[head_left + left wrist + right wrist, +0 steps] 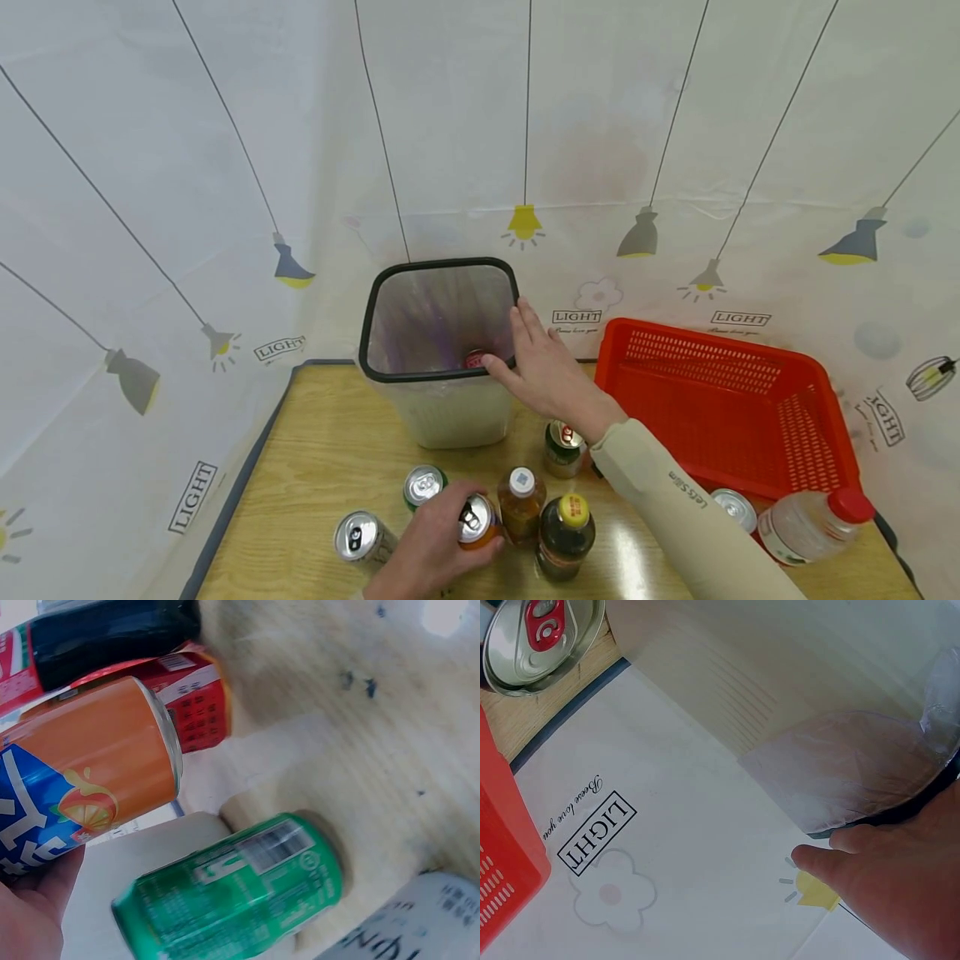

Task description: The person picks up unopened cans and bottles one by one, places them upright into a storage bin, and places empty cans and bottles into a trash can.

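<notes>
Orange soda can (476,520), likely light, thin-walled and slick, sat gripped round its side by the left hand (433,550); the right hand (542,367) lay flat-fingered on the bin rim (438,265).

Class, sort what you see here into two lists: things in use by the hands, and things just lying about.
In use:
left hand gripping orange can
right hand, open, at the bin rim

Lying about:
green can
silver can
two bottles
red basket
clear bottle
</notes>
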